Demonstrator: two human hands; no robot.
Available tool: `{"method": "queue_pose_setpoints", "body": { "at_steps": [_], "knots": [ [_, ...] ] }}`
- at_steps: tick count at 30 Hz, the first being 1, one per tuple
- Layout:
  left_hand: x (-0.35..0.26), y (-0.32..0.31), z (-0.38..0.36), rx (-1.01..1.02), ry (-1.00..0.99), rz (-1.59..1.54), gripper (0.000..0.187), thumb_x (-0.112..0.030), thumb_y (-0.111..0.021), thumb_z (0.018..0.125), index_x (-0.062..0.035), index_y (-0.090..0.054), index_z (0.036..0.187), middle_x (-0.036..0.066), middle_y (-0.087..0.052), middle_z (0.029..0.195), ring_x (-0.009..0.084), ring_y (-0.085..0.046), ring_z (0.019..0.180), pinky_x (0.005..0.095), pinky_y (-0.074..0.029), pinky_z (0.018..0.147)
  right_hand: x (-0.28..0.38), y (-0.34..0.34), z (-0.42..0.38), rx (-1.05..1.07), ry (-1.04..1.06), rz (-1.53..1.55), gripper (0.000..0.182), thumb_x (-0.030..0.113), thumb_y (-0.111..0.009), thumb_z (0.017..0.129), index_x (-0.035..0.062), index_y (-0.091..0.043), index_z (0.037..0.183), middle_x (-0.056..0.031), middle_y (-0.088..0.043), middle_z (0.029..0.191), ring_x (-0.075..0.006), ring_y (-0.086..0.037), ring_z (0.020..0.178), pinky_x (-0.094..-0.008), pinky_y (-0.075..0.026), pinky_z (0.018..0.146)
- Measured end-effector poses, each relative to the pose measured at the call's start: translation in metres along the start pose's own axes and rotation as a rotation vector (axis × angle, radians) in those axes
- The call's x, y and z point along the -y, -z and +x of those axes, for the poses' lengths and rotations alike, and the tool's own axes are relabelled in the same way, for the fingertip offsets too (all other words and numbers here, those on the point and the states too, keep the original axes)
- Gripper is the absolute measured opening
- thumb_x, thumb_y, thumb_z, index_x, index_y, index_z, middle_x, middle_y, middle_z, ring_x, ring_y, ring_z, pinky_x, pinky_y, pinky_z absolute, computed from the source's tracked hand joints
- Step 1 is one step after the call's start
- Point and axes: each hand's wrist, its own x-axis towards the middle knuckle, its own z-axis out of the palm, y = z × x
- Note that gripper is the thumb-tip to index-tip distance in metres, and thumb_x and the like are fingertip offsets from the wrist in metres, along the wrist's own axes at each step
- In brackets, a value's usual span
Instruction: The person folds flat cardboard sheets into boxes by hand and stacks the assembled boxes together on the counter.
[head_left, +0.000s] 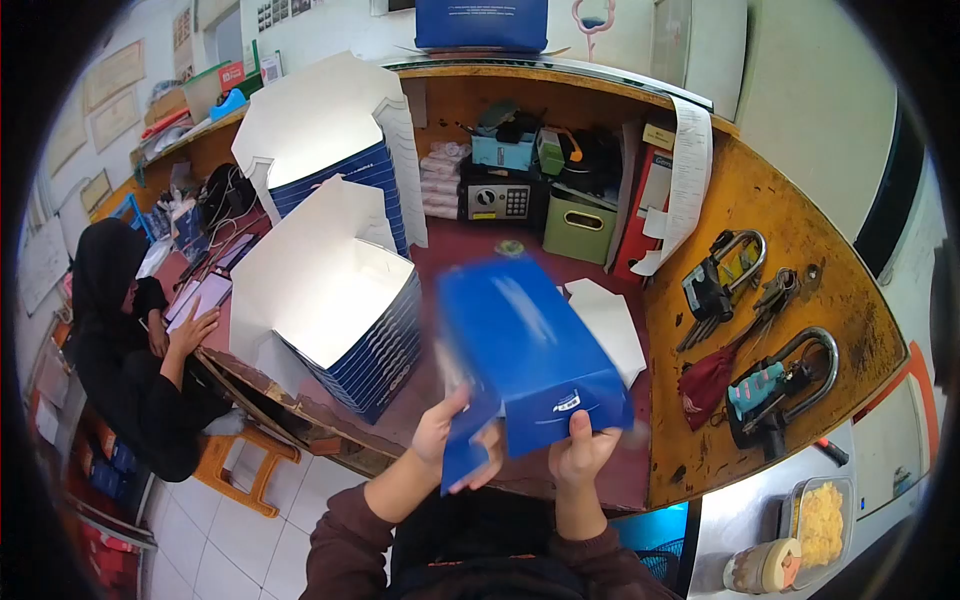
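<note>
Head view, lower centre of the frame: one blue cardboard box (pixel 528 355), glossy, rectangular, motion-blurred, held up over the dark red counter (pixel 470 250).

Grip: left hand (pixel 448 432) closed on the box's lower left flap, thumb up on the outer face; right hand (pixel 580 450) pinching the bottom right edge, fingers wrapped behind.

Step, as judged: the flat carton is being opened into shape, with the bottom flaps not yet tucked. The next move would call for a firm hold on one wall while the loose flap is folded in square.

Stock, left of centre: two stacks of folded blue boxes (pixel 375 340), white uncoated insides facing up, lids standing open, edges die-cut. One white flat blank (pixel 610 325) lies on the counter just right of the held box.

Other items: grey safe (pixel 497 200) and green bin (pixel 580 228) in the upper centre alcove; padlocks with keys (pixel 775 385) on the worn yellow side shelf at right. A seated person in black (pixel 120 350) works at far left.
</note>
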Motion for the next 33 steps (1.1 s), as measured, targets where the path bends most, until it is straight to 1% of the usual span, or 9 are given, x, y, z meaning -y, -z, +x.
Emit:
{"method": "queue_pose_setpoints", "body": {
  "at_steps": [3,5,7,12,15,20,23,25,33],
  "knots": [
    [0.006,-0.013,0.006,0.097,-0.186,-0.679,0.055,-0.053,-0.026,0.091,-0.004,-0.047,0.106,0.003,-0.048,0.072,0.013,-0.047,0.06,0.0278,-0.038,0.051,0.013,-0.034,0.005,-0.377,-0.014,0.199,0.028,0.003,-0.055,0.083,-0.0019,-0.048,0.109,-0.0097,-0.055,0.102,-0.0185,-0.055,0.091,-0.0316,-0.043,0.083],
    [0.011,-0.004,0.014,-0.144,0.059,-0.335,0.056,-0.053,-0.047,0.083,-0.0026,-0.046,0.107,0.001,-0.047,0.069,0.0108,-0.042,0.057,0.0263,-0.036,0.049,0.015,-0.041,0.011,-0.423,0.101,0.083,0.029,0.003,-0.054,0.083,-0.0017,-0.046,0.11,-0.0108,-0.054,0.102,-0.0182,-0.054,0.091,-0.0309,-0.043,0.083],
    [0.012,-0.014,0.02,-0.308,-0.411,0.714,0.052,-0.037,-0.065,0.077,-0.0002,-0.045,0.108,0.002,-0.049,0.073,0.0102,-0.046,0.062,0.0265,-0.038,0.053,0.009,-0.04,0.008,-0.401,0.137,0.014,0.029,0.004,-0.054,0.084,-0.0019,-0.047,0.111,-0.01,-0.054,0.103,-0.0175,-0.054,0.091,-0.0295,-0.043,0.083],
    [0.005,-0.026,0.034,-0.471,-0.156,0.162,0.038,-0.013,-0.064,0.079,0.003,-0.05,0.111,0.01,-0.057,0.105,0.0151,-0.053,0.095,0.0311,-0.042,0.085,0.001,-0.035,0.012,-0.35,-0.031,-0.018,0.03,0.009,-0.048,0.089,0.0008,-0.043,0.117,-0.0083,-0.052,0.111,-0.0187,-0.05,0.102,-0.0338,-0.04,0.09],
    [-0.004,-0.007,0.032,-0.454,-0.325,0.406,0.014,-0.009,-0.061,0.082,-0.0007,-0.058,0.092,0.0,-0.058,0.073,0.0052,-0.051,0.062,0.0195,-0.041,0.056,0.022,-0.01,0.028,-0.402,-0.169,0.149,0.029,0.017,-0.045,0.091,0.0031,-0.046,0.117,-0.0082,-0.053,0.11,-0.019,-0.053,0.098,-0.0338,-0.044,0.084],
    [-0.01,0.02,0.02,-0.505,-0.458,0.793,0.016,-0.002,-0.059,0.081,0.0032,-0.057,0.096,0.008,-0.062,0.086,0.0122,-0.058,0.073,0.0246,-0.047,0.064,0.045,0.053,0.043,-0.066,-0.578,0.391,0.036,0.006,-0.057,0.082,0.0008,-0.049,0.116,-0.0095,-0.057,0.104,-0.0185,-0.056,0.096,-0.0321,-0.046,0.082],
    [0.008,0.028,0.016,-0.371,-0.401,0.67,0.017,0.002,-0.057,0.08,0.0032,-0.057,0.097,0.01,-0.062,0.089,0.0123,-0.058,0.074,0.0243,-0.047,0.063,0.01,0.024,0.016,-0.23,-0.25,-0.581,0.04,0.002,-0.063,0.075,0.0006,-0.049,0.113,-0.0061,-0.057,0.098,-0.016,-0.056,0.085,-0.0289,-0.046,0.072],
    [0.013,-0.001,0.021,-0.439,-0.34,0.557,0.013,0.002,-0.056,0.081,0.0034,-0.057,0.094,0.009,-0.061,0.085,0.0123,-0.058,0.071,0.0242,-0.047,0.061,-0.019,-0.014,-0.004,-0.557,-0.116,-0.216,0.035,0.003,-0.065,0.074,0.003,-0.052,0.107,-0.0038,-0.057,0.087,-0.0145,-0.054,0.076,-0.0276,-0.044,0.065],
    [0.009,0.013,0.018,-0.357,-0.225,0.176,0.017,-0.014,-0.047,0.09,0.0008,-0.055,0.096,0.006,-0.059,0.086,0.0112,-0.055,0.067,0.0253,-0.045,0.061,0.001,-0.028,0.025,-0.167,-0.591,0.646,0.007,0.007,-0.059,0.082,0.0136,-0.057,0.079,0.0048,-0.056,0.072,-0.0056,-0.048,0.062,-0.0228,-0.039,0.056]
  ]
}}
